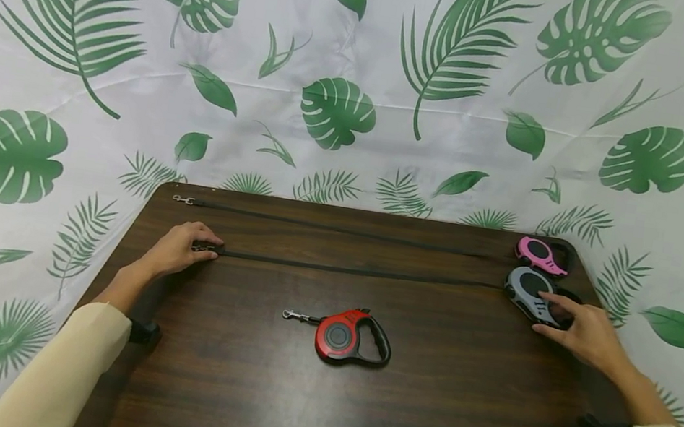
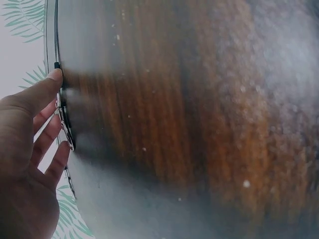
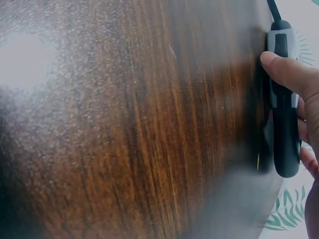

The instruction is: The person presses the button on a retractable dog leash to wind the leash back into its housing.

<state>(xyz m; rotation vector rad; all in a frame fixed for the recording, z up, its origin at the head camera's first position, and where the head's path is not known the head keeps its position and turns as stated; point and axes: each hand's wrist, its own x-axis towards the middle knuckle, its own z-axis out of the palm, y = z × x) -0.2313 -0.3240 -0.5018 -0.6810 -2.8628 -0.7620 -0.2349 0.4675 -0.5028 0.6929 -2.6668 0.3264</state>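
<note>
A grey and black retractable dog leash (image 1: 524,281) lies at the right of the table, its black cord (image 1: 341,269) drawn out straight to the left. My right hand (image 1: 590,337) holds its casing, the thumb along the near side and fingers over the top and behind; the right wrist view shows the black handle (image 3: 286,142) beside the fingers. At the other end, my left hand (image 1: 178,249) pinches the cord's end by its metal clip (image 1: 203,247), partly hidden by the fingers. In the left wrist view the thumb presses near the clip (image 2: 65,127).
Behind the grey leash lies a pink retractable leash (image 1: 535,252), its cord stretched left to a silver clip (image 1: 183,200). A red and black retractable leash (image 1: 338,337) rests mid-table, cord drawn in. A leaf-print cloth (image 1: 338,147) hangs behind the brown table (image 1: 264,392).
</note>
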